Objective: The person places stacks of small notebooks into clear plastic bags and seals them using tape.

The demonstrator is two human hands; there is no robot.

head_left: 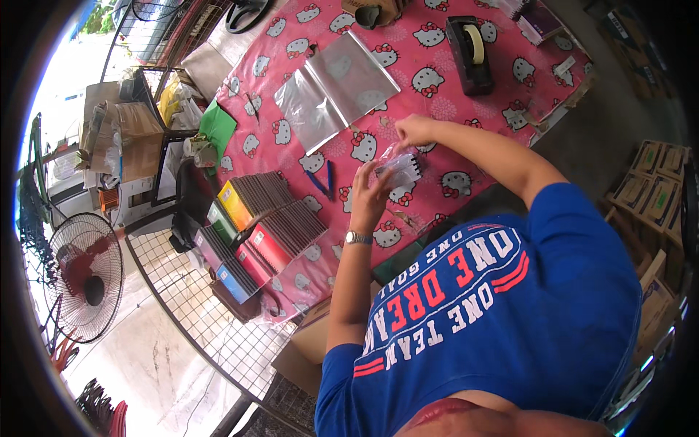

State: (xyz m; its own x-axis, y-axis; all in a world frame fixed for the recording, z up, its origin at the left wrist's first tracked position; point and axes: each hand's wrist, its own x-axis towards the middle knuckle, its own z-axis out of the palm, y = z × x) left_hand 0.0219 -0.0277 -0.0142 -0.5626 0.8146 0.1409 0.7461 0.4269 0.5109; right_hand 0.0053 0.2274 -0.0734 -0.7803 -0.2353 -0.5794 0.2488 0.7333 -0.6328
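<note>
My left hand (370, 191) holds a small spiral-bound notebook (409, 172) near the table's front edge, its black coil facing right. Clear plastic wrapping (390, 154) lies around the notebook and rises toward my right hand (416, 131). The fingers of that hand are pinched together at the upper end of the plastic. Just beyond my hands lies a flat stack of clear plastic bags (336, 91). Blue-handled pliers (321, 180) rest on the table to the left of my left hand.
A pink cat-patterned cloth (456, 184) covers the table. Rows of colourful spiral notebooks (255, 226) stand at its left, a black tape dispenser (470, 58) at the far right. A green sheet (218, 132) lies by the left edge. Beyond are a fan (84, 277) and stacked cartons (650, 186).
</note>
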